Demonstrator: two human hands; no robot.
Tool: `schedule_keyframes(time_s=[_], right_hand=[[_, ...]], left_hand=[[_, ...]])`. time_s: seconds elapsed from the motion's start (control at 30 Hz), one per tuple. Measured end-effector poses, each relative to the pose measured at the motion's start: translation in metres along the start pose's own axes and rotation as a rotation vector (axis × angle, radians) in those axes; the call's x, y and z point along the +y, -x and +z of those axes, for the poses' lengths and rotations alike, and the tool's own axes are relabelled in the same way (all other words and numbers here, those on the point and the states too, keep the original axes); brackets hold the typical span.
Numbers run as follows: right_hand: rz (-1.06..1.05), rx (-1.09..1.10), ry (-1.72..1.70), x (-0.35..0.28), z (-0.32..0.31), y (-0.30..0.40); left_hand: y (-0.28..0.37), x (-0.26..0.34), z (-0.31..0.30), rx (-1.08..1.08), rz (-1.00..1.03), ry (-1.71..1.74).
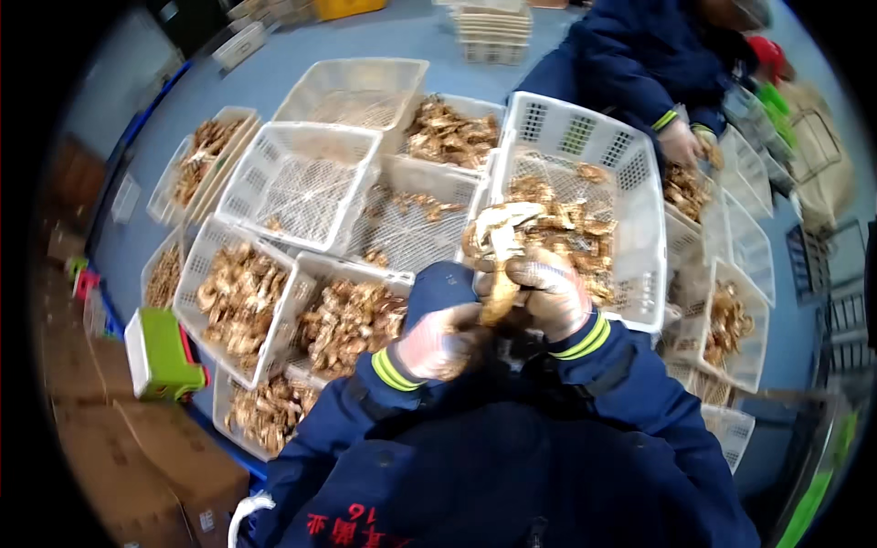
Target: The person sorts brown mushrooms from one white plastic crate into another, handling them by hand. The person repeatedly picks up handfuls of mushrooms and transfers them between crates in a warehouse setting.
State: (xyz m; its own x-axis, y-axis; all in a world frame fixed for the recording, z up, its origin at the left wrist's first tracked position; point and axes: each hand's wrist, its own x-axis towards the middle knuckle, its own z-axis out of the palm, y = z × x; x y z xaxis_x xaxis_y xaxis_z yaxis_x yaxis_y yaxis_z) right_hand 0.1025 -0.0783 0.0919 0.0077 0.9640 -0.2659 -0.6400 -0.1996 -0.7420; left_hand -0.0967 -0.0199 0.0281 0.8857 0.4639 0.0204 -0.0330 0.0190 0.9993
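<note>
A large mushroom, pale on the cap's exposed side and with a tan stem, is held up before my chest. My right hand, in a white knit glove with dark fingertips, grips its stem from the right. Around the lower stem, from the left, close the gloved fingers of my left hand; motion blur hides their exact contact. Just beyond my hands a white perforated plastic crate tilts toward me, with brown mushrooms heaped in its near part.
Mushroom-filled crates stand at left; another crate holds only scraps. At upper right a co-worker handles mushrooms over a crate. Cardboard boxes and a green-and-white container flank my left. Stacked crates stand farther off.
</note>
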Motion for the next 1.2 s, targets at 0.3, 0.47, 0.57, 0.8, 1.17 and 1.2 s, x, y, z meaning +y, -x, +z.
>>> schedule_keyframes(time_s=[0.3,0.47,0.57,0.8,1.17,1.2], right_hand=[[0.007,-0.141,0.824,0.002,0.003,-0.010],[-0.007,0.066,0.991,-0.026,-0.038,0.014],[0.022,0.133,0.942,-0.032,-0.068,0.015],[-0.214,0.187,1.262,-0.074,-0.100,0.022],[0.124,0.213,2.016,-0.123,-0.203,-0.086],[0.394,0.261,1.842,-0.118,-0.184,-0.104]], left_hand=[[0.085,0.005,-0.034,0.604,-0.177,-0.177],[0.214,-0.157,-0.119,1.012,-0.558,-0.343],[0.293,-0.249,-0.150,0.983,-0.882,-0.738],[0.217,-0.282,-0.134,0.731,-1.128,-0.675],[0.057,-0.008,-0.100,0.771,-0.280,-0.236],[0.053,0.011,-0.091,0.777,-0.245,-0.052]])
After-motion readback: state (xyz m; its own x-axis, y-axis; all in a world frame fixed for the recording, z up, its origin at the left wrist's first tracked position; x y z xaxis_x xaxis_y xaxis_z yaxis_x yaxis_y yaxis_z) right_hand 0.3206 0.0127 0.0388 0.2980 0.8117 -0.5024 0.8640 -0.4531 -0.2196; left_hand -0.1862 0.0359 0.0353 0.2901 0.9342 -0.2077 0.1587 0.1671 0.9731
